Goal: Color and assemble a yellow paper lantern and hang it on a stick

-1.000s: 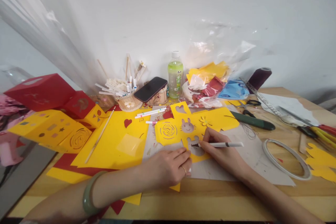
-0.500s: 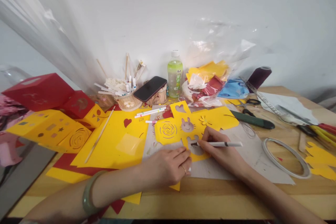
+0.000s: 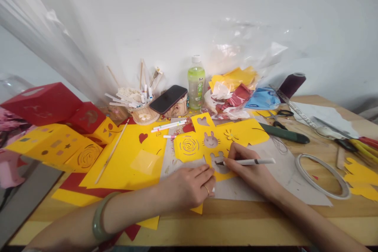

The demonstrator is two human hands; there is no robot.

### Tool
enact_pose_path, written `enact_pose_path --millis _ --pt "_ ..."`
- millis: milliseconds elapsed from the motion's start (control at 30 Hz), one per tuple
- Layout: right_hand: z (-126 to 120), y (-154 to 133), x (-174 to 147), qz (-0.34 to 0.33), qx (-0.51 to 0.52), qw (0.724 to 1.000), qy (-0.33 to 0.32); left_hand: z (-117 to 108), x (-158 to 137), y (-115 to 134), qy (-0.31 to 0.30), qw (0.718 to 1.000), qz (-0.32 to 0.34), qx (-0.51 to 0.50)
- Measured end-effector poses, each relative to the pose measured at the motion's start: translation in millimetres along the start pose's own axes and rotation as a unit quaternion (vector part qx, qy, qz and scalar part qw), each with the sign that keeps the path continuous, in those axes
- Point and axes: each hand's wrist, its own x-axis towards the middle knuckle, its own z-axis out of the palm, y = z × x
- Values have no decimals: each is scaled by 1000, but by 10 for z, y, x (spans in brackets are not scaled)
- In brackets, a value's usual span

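My right hand [image 3: 246,165] is closed around a white marker [image 3: 261,161] with a dark tip. That tip meets the bear-like cut-out in a yellow cross-shaped card [image 3: 252,133]. Heart, rabbit, flower and spiral rose shapes are cut through the same card. Beside the card's lower left edge rests my left hand [image 3: 193,187], index and middle fingers laid toward the card, the other fingers curled. A small white end shows under the curled fingers; what it belongs to is hidden. Beneath the card lies a grey sheet [image 3: 283,183]. Several thin markers [image 3: 169,126] lie just behind.
Red boxes [image 3: 44,104] and yellow boxes [image 3: 56,141] stand left, near yellow sheets [image 3: 124,165] and a wooden stick [image 3: 112,151]. Behind are a phone [image 3: 169,99], a drink bottle [image 3: 196,82] and a bag of scraps [image 3: 233,90]. A tape roll [image 3: 301,175] and scissors [image 3: 283,113] lie right.
The back end of the marker has swung slightly right, with its tip still at the bear-like cut-out. My left hand stays in place.
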Motion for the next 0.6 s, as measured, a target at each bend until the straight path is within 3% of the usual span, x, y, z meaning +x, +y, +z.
enact_pose_path --millis 400,600 --pt "-97 12 -28 21 26 997 64 24 -12 -5 1 1000 1 0" --pt "-130 37 -48 17 6 999 33 -3 0 2 6 1000 -3 -5"
